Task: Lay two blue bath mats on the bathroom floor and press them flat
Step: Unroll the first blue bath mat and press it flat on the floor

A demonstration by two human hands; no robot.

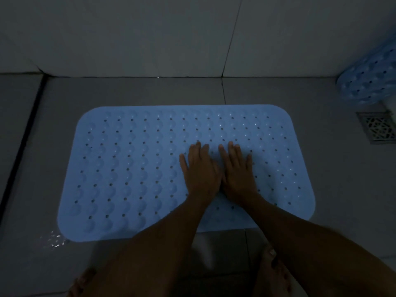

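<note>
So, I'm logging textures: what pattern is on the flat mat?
Light blue mat with rows of raised bumps and small round holes, seen in the head view.

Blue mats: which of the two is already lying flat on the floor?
The large mat under both hands, spread on the tiles mid-floor. The other mat is not spread out; it stands in the far right corner against the wall.
</note>
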